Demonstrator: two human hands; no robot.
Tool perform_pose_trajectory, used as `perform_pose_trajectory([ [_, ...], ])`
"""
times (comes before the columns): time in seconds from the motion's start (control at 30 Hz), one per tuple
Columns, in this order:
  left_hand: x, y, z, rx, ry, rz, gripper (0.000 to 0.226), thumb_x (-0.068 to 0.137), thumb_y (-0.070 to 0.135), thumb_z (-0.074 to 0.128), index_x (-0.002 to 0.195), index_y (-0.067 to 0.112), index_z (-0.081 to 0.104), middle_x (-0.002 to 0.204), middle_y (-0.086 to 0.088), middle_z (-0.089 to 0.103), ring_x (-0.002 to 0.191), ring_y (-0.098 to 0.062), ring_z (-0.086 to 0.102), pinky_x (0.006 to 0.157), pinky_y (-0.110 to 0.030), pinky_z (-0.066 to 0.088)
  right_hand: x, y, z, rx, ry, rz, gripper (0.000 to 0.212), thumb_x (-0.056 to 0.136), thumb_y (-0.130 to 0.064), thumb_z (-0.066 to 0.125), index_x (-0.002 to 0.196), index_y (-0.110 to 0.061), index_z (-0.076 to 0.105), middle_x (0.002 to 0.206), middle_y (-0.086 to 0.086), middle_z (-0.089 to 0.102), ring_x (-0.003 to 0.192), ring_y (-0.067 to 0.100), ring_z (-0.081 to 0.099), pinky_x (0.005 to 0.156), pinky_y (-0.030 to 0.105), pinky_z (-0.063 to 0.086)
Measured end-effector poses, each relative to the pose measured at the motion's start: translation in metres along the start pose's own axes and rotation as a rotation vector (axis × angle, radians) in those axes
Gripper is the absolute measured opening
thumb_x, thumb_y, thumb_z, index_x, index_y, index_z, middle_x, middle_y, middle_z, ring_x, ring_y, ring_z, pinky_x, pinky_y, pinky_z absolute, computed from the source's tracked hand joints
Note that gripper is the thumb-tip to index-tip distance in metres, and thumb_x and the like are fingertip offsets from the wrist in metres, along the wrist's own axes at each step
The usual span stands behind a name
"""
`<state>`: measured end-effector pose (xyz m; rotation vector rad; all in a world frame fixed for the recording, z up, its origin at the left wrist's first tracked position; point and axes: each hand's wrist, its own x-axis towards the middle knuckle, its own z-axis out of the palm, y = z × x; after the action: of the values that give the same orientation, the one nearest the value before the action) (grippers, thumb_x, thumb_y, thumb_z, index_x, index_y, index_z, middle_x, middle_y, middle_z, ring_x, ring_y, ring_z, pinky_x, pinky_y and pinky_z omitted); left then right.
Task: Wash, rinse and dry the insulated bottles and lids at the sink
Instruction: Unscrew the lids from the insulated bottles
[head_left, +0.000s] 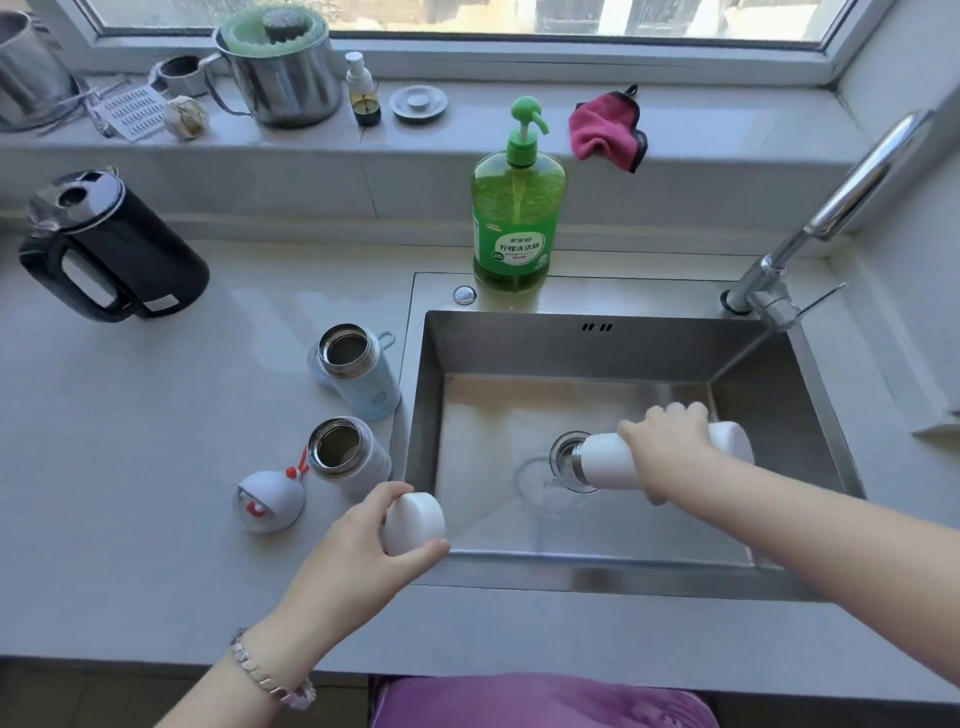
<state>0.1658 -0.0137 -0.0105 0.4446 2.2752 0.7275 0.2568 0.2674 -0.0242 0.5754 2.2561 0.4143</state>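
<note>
My right hand (670, 441) grips a white insulated bottle (608, 462), tipped on its side over the sink (519, 566) with its steel mouth toward the drain (563, 457); water pools below the mouth. My left hand (363, 540) holds a white lid (413, 522) at the sink's left rim. On the counter to the left stand two open bottles, a light blue bottle (358, 374) and a pale grey bottle (348, 454). A rounded grey lid with red trim (270, 499) lies beside them.
A green dish soap pump bottle (517, 208) stands behind the sink. The steel faucet (810, 218) rises at the back right. A pink cloth (608, 130) hangs off the windowsill. A black kettle (109, 244) sits on the counter at left. Metal pots line the sill.
</note>
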Motion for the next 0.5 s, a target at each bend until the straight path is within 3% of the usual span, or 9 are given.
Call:
perform_pose_trajectory([
  [0.23,0.002,-0.005,-0.006,0.007,0.012,-0.027,0.046,0.073,0.044,0.073,0.11,0.042,0.046,0.101,0.01,0.057,0.075,-0.008,0.061,0.064,-0.023,0.044,0.004,0.003,-0.01,-0.149,0.019,0.015,0.059,0.077,-0.032,0.067,0.129,-0.024,0.04,0.128,0.005,0.047,0.117,0.025,0.045,0.094,0.037,0.034],
  [0.37,-0.001,-0.009,-0.005,0.015,0.005,-0.041,0.047,0.073,0.043,0.072,0.112,0.039,0.047,0.098,0.013,0.055,0.076,-0.007,0.06,0.065,-0.022,0.044,0.0,0.008,0.003,-0.116,-0.017,0.053,0.058,0.077,-0.031,0.066,0.128,-0.024,0.041,0.127,0.004,0.047,0.116,0.025,0.045,0.093,0.038,0.034],
  [0.5,-0.003,-0.015,-0.004,0.023,-0.018,-0.044,0.046,0.073,0.044,0.072,0.111,0.042,0.047,0.099,0.012,0.056,0.074,-0.007,0.06,0.066,-0.022,0.045,-0.002,0.003,0.014,0.003,0.061,0.035,0.059,0.075,-0.03,0.07,0.125,-0.026,0.039,0.121,0.003,0.048,0.112,0.024,0.047,0.089,0.035,0.035],
])
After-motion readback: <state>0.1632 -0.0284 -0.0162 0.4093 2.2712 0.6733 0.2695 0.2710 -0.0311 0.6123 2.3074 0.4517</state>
